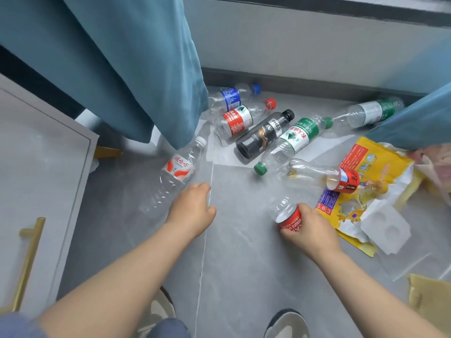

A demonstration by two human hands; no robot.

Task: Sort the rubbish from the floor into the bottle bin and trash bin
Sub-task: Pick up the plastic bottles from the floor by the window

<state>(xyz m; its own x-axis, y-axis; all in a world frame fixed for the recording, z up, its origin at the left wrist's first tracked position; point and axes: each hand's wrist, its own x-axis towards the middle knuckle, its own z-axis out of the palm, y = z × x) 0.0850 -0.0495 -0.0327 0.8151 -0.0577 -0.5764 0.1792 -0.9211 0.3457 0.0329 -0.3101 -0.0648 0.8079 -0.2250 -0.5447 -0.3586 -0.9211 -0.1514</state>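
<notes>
Bottle-gathering is in hand: right hand, grip curled round a red-labelled bottle; left hand at a large clear bottle, grip unreadable. Next likely calls for lifting both.

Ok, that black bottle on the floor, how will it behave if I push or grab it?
The black bottle lies on its side, so a sideways push would probably roll it against the red-labelled bottle or green-labelled bottle beside it. Its undented body looks fairly stiff. It is opaque, so its weight cannot be judged.
</notes>
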